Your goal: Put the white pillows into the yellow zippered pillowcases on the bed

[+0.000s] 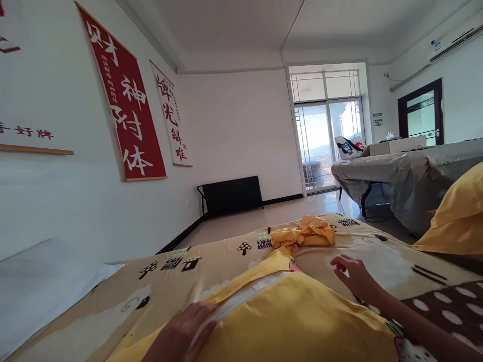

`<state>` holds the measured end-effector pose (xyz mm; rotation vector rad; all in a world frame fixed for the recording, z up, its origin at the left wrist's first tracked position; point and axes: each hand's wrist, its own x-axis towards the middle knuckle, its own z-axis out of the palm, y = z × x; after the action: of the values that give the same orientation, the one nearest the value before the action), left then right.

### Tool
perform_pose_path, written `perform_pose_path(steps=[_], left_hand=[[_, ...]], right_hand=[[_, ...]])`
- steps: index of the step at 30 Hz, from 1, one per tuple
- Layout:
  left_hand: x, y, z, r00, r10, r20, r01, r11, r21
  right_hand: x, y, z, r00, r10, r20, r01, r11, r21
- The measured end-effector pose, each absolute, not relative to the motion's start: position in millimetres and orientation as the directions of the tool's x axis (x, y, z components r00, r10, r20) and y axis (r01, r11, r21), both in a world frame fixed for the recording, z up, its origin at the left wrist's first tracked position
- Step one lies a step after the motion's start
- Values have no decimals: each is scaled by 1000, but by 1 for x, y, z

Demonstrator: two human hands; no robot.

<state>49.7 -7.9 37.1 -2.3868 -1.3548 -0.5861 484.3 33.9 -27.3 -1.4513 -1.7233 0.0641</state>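
A yellow pillowcase [302,317] lies in front of me on the bed, with a strip of a white pillow [251,291] showing along its open edge. My left hand [184,329] is at that edge, its thumb and fingers closed on the cloth. Above the bed, to the right of the pillowcase, my right hand [354,276] holds nothing, its fingers loosely bent and apart. Bunched yellow cloth [313,232] lies at the far end of the pillowcase; whether the two are one piece I cannot tell.
Beneath is a beige patterned bedsheet [222,256]. White bedding [49,286] is at the left, and more yellow fabric [458,216] rises at the right. Beyond stand a black folded panel [232,196] against the wall and a table under plastic sheeting [411,186].
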Motion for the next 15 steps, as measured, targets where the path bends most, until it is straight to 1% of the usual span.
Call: perform_pose_path(steps=[1,2,3,4,5,6,8,10,12,15], left_hand=[[79,-8,40,547,696,464,825,-544,-156],[106,-7,42,607,674,420,790,-571,-225],[129,-5,43,640,665,384,767,-583,-268],[148,-1,44,650,670,359,760,-588,-278],[162,3,43,641,686,344,767,-587,-259],[173,8,40,621,707,338,783,-584,-214],[183,18,30,568,756,325,816,-569,-103],[184,25,13,523,788,326,836,-548,-16],[180,30,-4,498,799,338,840,-541,40],[172,31,-16,438,831,344,856,-502,124]], right_hand=[[469,30,-13,28,778,627,759,392,-520],[454,27,-3,2,756,655,742,438,-508],[441,24,2,-35,750,661,736,467,-491],[430,22,1,-83,758,647,736,484,-472],[421,20,-7,-136,781,610,744,487,-458],[416,19,-19,-191,813,550,754,480,-448],[412,18,-52,-280,881,382,776,442,-451],[414,19,-84,-307,922,236,796,385,-467],[420,21,-103,-300,936,181,801,351,-486],[431,25,-108,-338,922,189,768,386,-511]])
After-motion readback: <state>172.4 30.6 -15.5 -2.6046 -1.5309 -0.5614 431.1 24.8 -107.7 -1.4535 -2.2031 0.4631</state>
